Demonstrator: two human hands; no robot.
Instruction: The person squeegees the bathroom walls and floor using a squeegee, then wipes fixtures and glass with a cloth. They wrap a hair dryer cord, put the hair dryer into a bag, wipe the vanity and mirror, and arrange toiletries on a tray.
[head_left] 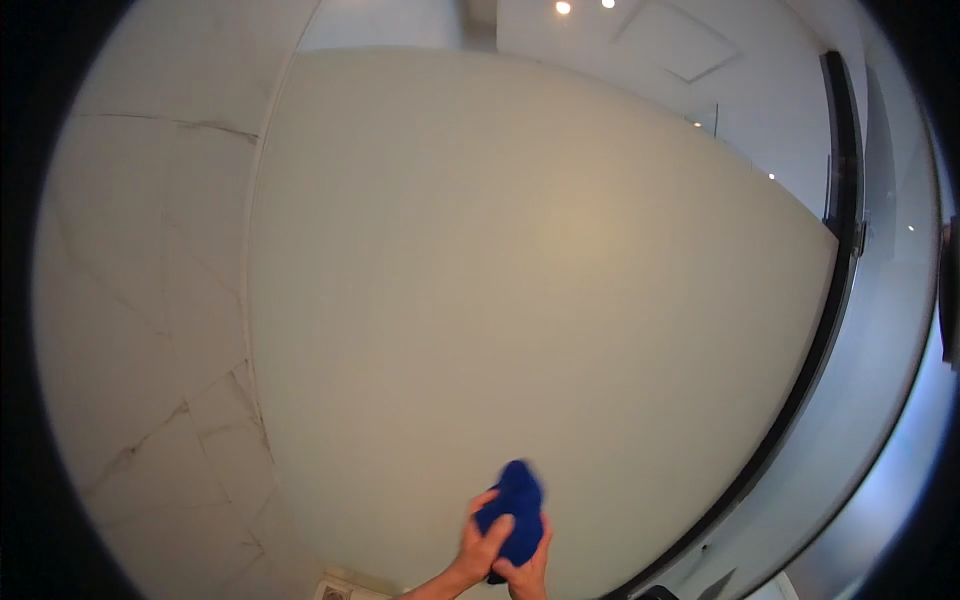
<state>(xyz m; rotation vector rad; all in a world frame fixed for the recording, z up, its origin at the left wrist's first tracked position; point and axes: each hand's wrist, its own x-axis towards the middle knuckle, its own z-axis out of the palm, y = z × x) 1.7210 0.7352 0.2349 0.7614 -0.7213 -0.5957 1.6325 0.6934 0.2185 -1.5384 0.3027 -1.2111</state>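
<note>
A dark blue cloth (pixel 518 510), bunched up, is held between my two hands at the bottom centre of the view. My left hand (pixel 480 545) grips its left side, with the thumb laid across the front. On the lower right, my right hand (pixel 530 572) has its fingers wrapped round the cloth's edge. Behind the cloth stands a large frosted glass panel (pixel 540 300); whether the cloth touches it I cannot tell.
A marbled tile wall (pixel 150 300) runs along the left. A black frame (pixel 815 365) borders the panel on the right, with a bluish glass surface (pixel 880 340) beyond it. At the bottom left is a small drain-like square (pixel 336 592). Ceiling lights show at the top.
</note>
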